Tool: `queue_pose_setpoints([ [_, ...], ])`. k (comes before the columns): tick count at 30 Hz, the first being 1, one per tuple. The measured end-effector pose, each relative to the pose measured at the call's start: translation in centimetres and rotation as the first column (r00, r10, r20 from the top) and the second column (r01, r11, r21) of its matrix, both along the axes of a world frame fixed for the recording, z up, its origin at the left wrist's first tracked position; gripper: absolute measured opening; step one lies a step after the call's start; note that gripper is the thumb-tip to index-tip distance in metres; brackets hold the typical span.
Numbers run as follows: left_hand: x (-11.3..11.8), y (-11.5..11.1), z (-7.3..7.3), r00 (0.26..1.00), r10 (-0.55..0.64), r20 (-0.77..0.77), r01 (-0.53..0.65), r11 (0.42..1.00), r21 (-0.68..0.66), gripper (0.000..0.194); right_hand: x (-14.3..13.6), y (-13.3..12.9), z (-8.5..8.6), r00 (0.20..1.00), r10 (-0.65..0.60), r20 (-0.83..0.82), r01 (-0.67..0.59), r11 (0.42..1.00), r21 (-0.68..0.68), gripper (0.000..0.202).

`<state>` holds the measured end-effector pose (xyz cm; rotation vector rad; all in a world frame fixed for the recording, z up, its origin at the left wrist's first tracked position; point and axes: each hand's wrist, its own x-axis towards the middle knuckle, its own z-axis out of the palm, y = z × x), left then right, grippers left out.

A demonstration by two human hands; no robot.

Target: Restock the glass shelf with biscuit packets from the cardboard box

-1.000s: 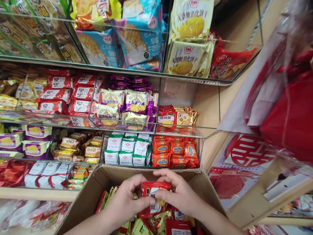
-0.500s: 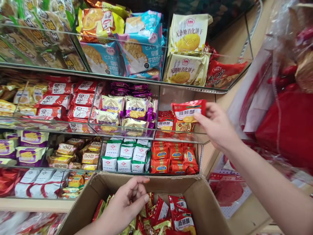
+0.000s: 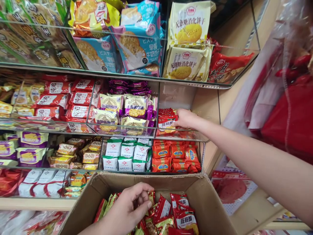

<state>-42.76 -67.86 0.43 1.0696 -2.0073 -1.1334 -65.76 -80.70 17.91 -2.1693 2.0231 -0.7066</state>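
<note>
My right hand (image 3: 186, 118) reaches into a shelf compartment, its fingers closed at the right edge of a red walnut cookie packet (image 3: 166, 124). Other red packets lie directly behind that one, and some of the fingertips are hidden. Below, my left hand (image 3: 133, 207) hovers over an open cardboard box (image 3: 195, 184), fingers loosely curled, thumb apart from the index finger and nothing visible between them. Inside the box are several more red cookie packets (image 3: 185, 220), some turned to their gold-green backs.
Clear dividers and a front lip (image 3: 179, 134) bound the compartment. To its left are cream-and-purple cookie packets (image 3: 135, 106); beneath it, orange packets (image 3: 162, 151). The upper shelf edge (image 3: 195, 84) overhangs. Red bagged goods (image 3: 288, 120) hang at the right.
My right hand has moved left and slightly down with the red packet, from in front of the shelf into the compartment. My left hand stays over the box, and the view has shifted slightly.
</note>
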Motion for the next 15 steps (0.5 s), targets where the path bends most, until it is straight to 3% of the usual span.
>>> queue_pose_setpoints([
  [6,0.2,0.3,-0.1,0.975,-0.078,0.210,0.106,0.987,-0.124,0.017,-0.4,-0.5,-1.1,0.994,0.107,0.019,-0.108,0.980,0.164,0.031],
  [10,0.4,0.3,-0.3,0.932,-0.129,0.340,0.197,0.964,-0.176,0.018,-0.4,-0.1,-0.8,0.986,-0.008,-0.165,0.002,0.999,-0.037,0.061],
  [15,0.5,-0.2,-0.5,0.865,-0.198,0.460,0.332,0.915,-0.230,0.020,-0.4,0.4,-0.6,0.979,-0.068,-0.191,0.060,0.997,-0.047,0.078],
])
